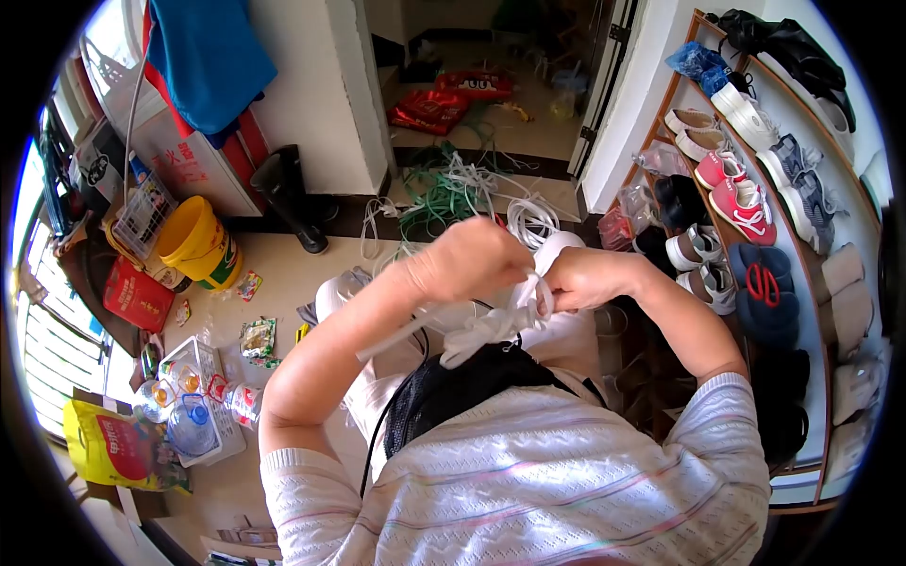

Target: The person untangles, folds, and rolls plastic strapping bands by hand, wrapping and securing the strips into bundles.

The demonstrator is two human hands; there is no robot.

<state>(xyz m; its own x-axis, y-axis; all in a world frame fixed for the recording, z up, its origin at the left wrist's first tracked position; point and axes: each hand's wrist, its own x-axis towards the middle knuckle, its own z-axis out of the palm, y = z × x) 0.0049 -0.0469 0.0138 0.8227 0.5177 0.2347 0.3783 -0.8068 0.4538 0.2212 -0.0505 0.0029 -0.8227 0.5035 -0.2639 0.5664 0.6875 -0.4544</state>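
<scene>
Centrally, white strip: a loose, looped bundle of white strip [486,332] sits between and just below the two hands, above the person's lap, over a black mesh item [472,382].
Left hand: the left hand [472,261] is curled, knuckles up, just above and left of the bundle; its fingertips are turned from view, so I cannot tell whether they grip the strip.
Right hand: the right hand [587,278] bends inward from the other side, its fingers closed on a loop at the bundle's upper right edge.
Hard to make out: the strip's route between the hands is partly covered by fingers, and the length under the left wrist is blurred.
Floor ahead: a tangle of green and white strips [451,200] lies beyond the hands, well apart from the bundle, its near edge hidden by the left hand; a white coil [533,224] lies beside it.
Doorway: red bags [429,111] lie past the threshold in dim light.
Right side: a shoe rack [823,407] is partly cut off by the dark lens border.
</scene>
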